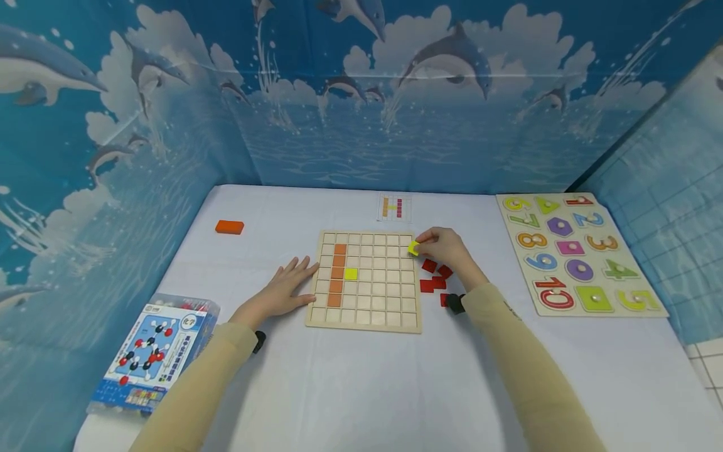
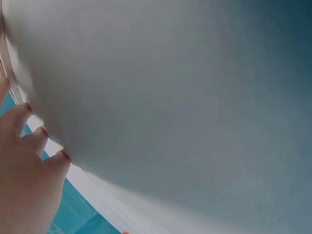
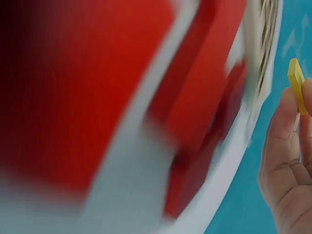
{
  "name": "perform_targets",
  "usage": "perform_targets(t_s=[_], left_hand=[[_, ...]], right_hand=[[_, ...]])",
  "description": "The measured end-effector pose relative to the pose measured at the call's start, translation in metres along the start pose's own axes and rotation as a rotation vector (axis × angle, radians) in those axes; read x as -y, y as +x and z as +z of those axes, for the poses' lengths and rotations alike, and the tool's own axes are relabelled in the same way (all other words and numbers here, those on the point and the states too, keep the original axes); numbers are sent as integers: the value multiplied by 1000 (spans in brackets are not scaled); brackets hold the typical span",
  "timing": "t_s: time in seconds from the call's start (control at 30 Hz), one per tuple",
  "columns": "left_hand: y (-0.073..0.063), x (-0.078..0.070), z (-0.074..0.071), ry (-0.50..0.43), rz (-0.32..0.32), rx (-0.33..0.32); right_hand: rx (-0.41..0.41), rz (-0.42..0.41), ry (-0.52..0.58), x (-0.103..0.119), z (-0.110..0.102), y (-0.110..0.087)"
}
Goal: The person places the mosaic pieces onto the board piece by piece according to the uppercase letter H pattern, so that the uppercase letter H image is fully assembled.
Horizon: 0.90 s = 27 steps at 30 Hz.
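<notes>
A wooden grid board (image 1: 384, 307) lies in the middle of the white table. Orange square tiles (image 1: 337, 273) fill a column near its left side, and one yellow tile (image 1: 351, 274) sits just right of that column. My right hand (image 1: 446, 247) pinches another yellow tile (image 1: 413, 248) at the board's upper right corner; the right wrist view shows that tile (image 3: 296, 80) held between thumb and fingers. With fingers spread, my left hand (image 1: 285, 289) rests by the board's left edge. Several red tiles (image 1: 433, 284) lie loose right of the board.
A small pattern card (image 1: 394, 207) lies behind the board. An orange block (image 1: 230, 227) sits at the back left. A boxed molecule model set (image 1: 155, 351) lies at the front left. On the right is a number and shape puzzle board (image 1: 582, 254).
</notes>
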<state>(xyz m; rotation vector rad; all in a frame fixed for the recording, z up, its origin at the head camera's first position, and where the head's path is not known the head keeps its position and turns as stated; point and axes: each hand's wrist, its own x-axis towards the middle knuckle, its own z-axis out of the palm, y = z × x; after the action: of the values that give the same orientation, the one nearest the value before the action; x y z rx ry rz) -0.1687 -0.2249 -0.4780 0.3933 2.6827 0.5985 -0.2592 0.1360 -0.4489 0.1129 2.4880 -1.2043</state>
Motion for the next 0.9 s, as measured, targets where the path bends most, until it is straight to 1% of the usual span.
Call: perform_targets(t_s=[0.3, 0.43, 0.67, 0.9], left_hand=[[0, 0, 2, -7, -5, 3], [0, -1, 1, -4, 1, 6], [1, -2, 0, 3, -3, 1], [2, -1, 1, 3, -15, 3]], right_hand=[[115, -121, 80, 22, 39, -12], [147, -165, 79, 30, 53, -15], [162, -216, -1, 42, 73, -16], [167, -242, -84, 47, 83, -16]])
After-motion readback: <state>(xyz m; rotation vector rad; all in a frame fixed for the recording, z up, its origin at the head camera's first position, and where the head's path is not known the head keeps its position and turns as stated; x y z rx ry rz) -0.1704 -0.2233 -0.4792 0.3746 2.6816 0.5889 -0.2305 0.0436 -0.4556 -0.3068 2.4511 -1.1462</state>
